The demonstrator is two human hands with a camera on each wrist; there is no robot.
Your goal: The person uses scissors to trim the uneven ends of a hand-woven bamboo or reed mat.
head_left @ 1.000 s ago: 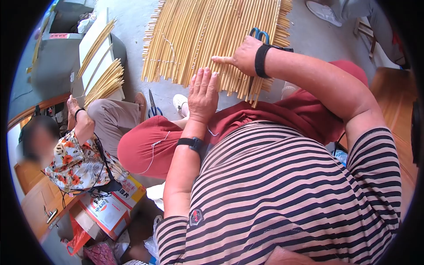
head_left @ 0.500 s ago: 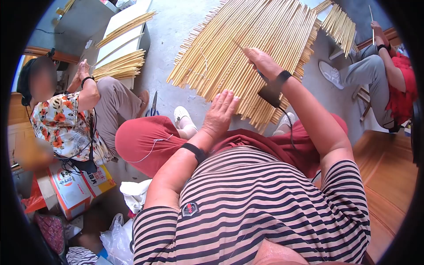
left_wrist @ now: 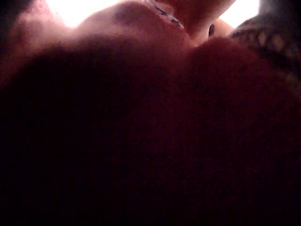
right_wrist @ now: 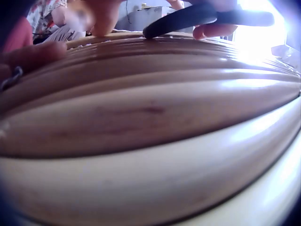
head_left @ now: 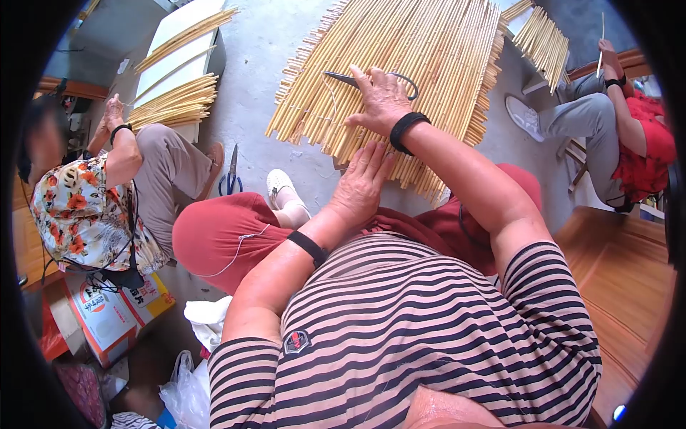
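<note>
A mat of slender pale sticks [head_left: 400, 43] lies before the person. My left hand [head_left: 359, 187] rests at its near edge in the head view, with fingers extended and close together. The right hand [head_left: 384, 101] is over the mat just above it, thumb apart and fingers spread around dark scissors [head_left: 341, 78]. The blades point left, and a handle loop shows to the right of the fingers. In the right wrist view, fingertips show behind the dark scissors handle [right_wrist: 181, 20], close above the sticks [right_wrist: 141, 117]. The left wrist view is mostly dark.
A seated person in a floral shirt [head_left: 78, 193] is at the left by a white board [head_left: 168, 53] with stick bundles. Blue-handled scissors [head_left: 231, 176] lie on the floor. Another person in red [head_left: 643, 139] sits at the right. A carton [head_left: 107, 307] stands at lower left.
The right hand has moved left over the mat, and its fingers have spread from an earlier pointing pose. The scissors now show across the fingers. The head view has shifted.
</note>
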